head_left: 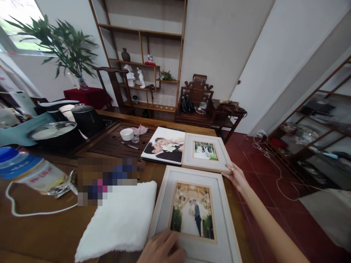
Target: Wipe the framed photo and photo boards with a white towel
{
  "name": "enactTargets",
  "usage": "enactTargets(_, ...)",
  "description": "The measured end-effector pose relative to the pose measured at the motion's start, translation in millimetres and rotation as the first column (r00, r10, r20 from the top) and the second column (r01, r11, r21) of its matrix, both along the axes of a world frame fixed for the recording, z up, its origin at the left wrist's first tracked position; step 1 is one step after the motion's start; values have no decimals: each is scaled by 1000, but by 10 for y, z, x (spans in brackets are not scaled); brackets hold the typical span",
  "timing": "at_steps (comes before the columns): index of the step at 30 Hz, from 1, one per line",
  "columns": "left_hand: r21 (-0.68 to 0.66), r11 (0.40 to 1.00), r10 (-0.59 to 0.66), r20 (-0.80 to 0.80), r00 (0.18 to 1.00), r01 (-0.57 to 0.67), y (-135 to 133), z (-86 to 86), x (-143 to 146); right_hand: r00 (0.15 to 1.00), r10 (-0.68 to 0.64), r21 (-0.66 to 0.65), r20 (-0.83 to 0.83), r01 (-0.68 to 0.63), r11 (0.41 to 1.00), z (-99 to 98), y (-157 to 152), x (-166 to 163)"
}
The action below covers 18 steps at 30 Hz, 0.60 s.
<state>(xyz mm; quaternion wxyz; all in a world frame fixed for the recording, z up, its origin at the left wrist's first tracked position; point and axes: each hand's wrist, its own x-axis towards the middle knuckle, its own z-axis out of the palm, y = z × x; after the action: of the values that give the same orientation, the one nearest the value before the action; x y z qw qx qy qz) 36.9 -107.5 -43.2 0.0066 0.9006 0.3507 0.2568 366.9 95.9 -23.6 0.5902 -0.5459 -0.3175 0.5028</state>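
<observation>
My left hand (164, 247) is over the lower left part of the near picture frame (227, 219), which holds a photo of a couple in an arched hall. Its fingers are bent and blurred, and their tips are hidden. At the right, my right hand (236, 177) grips the near right corner of a second picture frame (189, 155), thumb on top and the other fingers at the edge and underneath. That frame holds a small outdoor photo. To its left lies an unframed-looking photo panel (164, 157) with a close-up of a couple. A folded white towel (123, 219) lies beside the near frame.
On the wooden table (41, 230) stand a blue-lidded container (35, 168), a lidded pan (55, 135), a dark kettle (85, 118) and a white bowl (127, 134). A white cord (41, 214) crosses the left side. Beyond are chairs and an open shelf (161, 106).
</observation>
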Motion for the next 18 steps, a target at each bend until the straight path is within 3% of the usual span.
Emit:
enactTargets(7,74,997,14,177,984,-28,-33,-190,28,957,-159,66,242,148,987,-12,34,-106)
enactTargets(11,89,996,-31,144,989,18,-92,32,-244,853,-329,193,404,272,943,76,-215,-147)
enactTargets(12,98,995,-7,119,993,-5,-104,107,-344,758,-377,273,532,268,924,91,-339,-173)
enactTargets(14,129,985,106,89,990,-117,-122,229,-550,636,-350,341,688,143,929,101,-648,-254)
enactTargets(18,55,933,352,62,934,-356,-153,299,-880,601,-136,247,788,-106,963,41,-1310,-469)
